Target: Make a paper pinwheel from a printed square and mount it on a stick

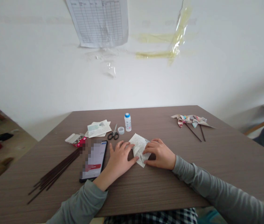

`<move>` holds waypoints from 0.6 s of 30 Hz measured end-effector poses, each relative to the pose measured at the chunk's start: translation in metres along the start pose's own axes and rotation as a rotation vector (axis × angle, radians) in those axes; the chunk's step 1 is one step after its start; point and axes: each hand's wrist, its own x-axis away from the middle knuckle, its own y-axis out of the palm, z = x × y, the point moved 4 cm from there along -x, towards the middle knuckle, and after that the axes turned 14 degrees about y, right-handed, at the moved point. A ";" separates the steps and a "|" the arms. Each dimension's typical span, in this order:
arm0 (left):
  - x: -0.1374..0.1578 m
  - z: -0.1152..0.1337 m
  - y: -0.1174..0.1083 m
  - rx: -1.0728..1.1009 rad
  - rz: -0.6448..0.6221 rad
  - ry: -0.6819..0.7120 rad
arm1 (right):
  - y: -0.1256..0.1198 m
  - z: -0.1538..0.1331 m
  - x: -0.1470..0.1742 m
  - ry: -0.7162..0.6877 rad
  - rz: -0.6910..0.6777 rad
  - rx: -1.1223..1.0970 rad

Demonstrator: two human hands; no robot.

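Note:
A small square of printed paper (138,146), with creases and a cut slit, lies on the table between my hands. From the left edge, my left hand (120,155) holds it down, fingers spread and bent, thumb on the lower corner. Opposite, my right hand (160,154) grips the right edge with curled fingers and the thumb below. Behind the paper stands a white bottle with a blue cap (127,122). Beside that are a small clear cap (121,130) and black-handled scissors (113,134).
Printed paper pieces (98,128) and an open red-and-white box (77,139) lie at the left. Nearer are dark thin sticks (54,171) and a phone (94,161). Two paper pinwheels (191,120) on sticks rest at the back right. A wall (160,90) rises behind the table.

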 end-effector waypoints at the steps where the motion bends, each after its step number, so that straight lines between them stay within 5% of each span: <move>1: 0.000 0.000 0.000 0.000 0.002 0.001 | 0.000 0.000 0.000 0.006 -0.003 -0.003; 18: -0.001 -0.001 0.003 0.024 0.010 0.032 | 0.003 0.009 -0.002 0.006 -0.009 -0.042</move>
